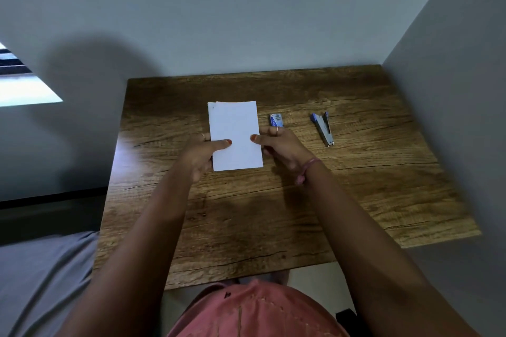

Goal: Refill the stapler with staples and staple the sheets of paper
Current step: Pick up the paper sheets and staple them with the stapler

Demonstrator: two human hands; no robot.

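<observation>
A small stack of white paper sheets (235, 131) is in the middle of the wooden table (273, 213). My left hand (201, 153) pinches its left edge, thumb on top. My right hand (279, 148) pinches the right edge the same way. A small blue box of staples (276, 120) lies just right of the sheets, beyond my right fingers. Further right lies a blue and silver stapler (323, 128), untouched, with its nose toward me.
Grey walls close the table in at the back and on the right. The table's left edge borders a drop to a grey surface (41, 282). A bright window strip (24, 87) shows at far left.
</observation>
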